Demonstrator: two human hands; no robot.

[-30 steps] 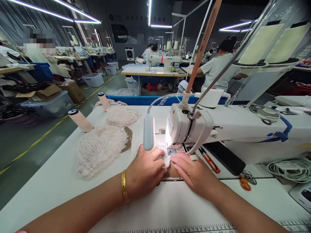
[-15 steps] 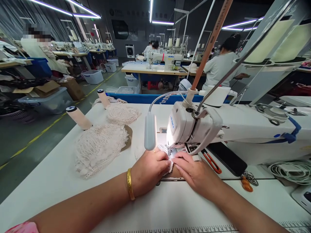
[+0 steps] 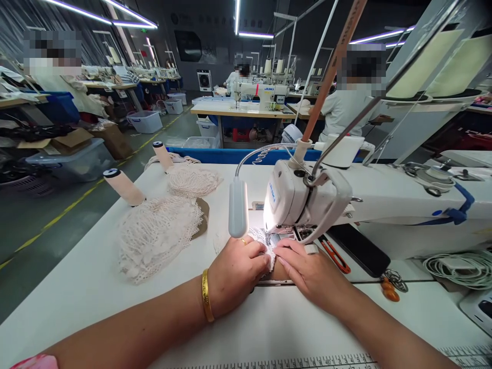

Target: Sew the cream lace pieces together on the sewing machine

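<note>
Under the needle area of the white sewing machine (image 3: pixel 286 197), a strip of white lace (image 3: pixel 271 260) lies on a brown piece beneath it. My left hand (image 3: pixel 240 269), with a gold bangle on its wrist, has its curled fingers closed on the lace's left side. From the right, my right hand (image 3: pixel 307 264) holds the lace edge with its fingers together, close to the presser foot. The fingertips of both hands nearly meet there. A small lamp (image 3: pixel 238 207) lights the spot. The needle itself is hard to make out.
Left of the machine lie a large lace pile (image 3: pixel 154 236) and a smaller one (image 3: pixel 194 180), with thread cones (image 3: pixel 125 187) behind. On the right are orange thread snips (image 3: pixel 334 254), a black phone (image 3: pixel 359 250) and a coiled cable (image 3: pixel 459 266). A ruler tape (image 3: pixel 284 363) runs along the front.
Both hands stay nearly in place at the needle, with slight shifts of the fingers on the lace. The view has moved very slightly.
</note>
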